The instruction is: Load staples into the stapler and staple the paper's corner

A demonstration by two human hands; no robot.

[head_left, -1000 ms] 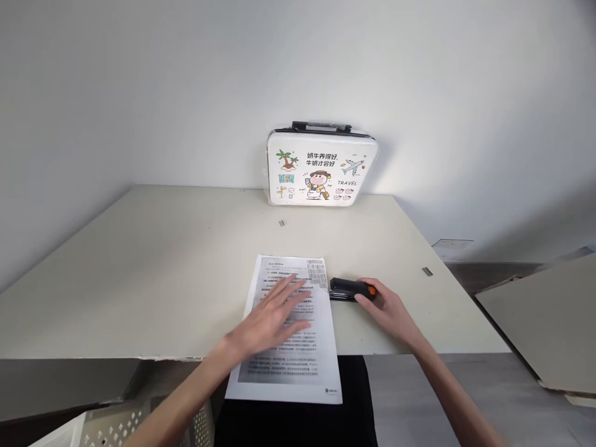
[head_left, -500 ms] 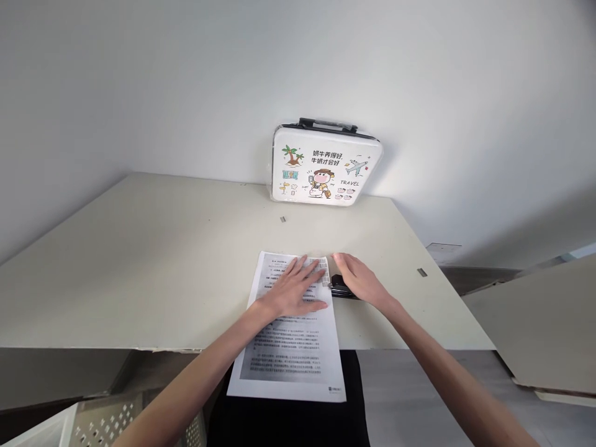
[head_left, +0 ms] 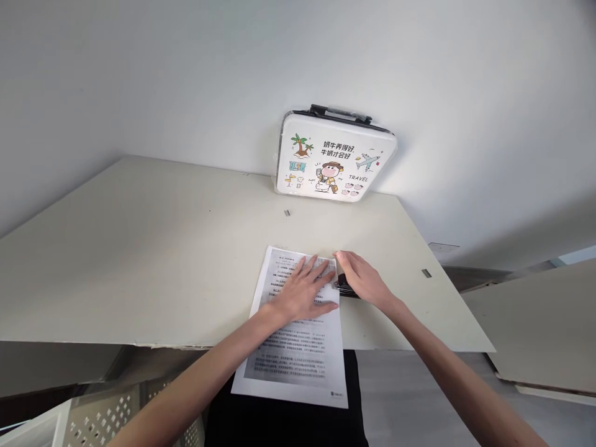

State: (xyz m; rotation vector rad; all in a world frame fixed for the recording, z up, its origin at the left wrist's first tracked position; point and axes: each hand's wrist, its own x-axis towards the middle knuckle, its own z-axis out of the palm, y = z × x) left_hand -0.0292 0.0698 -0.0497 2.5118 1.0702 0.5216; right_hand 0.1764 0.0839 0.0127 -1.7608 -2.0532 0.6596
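Observation:
Sheets of printed paper (head_left: 298, 366) lie on the table, their lower end hanging over its front edge. My left hand (head_left: 302, 292) rests flat on the upper part, fingers spread toward the top right. Just beyond the paper's right edge, my right hand (head_left: 365, 279) is closed over a black stapler (head_left: 343, 287), largely hidden beneath it. The stapler's metal front end meets the paper's right edge near the top. Whether its jaws enclose the sheets cannot be made out.
A white case (head_left: 335, 158) with cartoon prints and a black handle leans against the wall (head_left: 186, 81). Small grey staple strips (head_left: 287, 213) lie on the table (head_left: 139, 267), one near the right edge. A perforated plastic basket (head_left: 100, 419) stands below left.
The view has shifted slightly. My left hand and the paper have moved a little right, closer to the stapler and my right hand. My right hand stays over the stapler.

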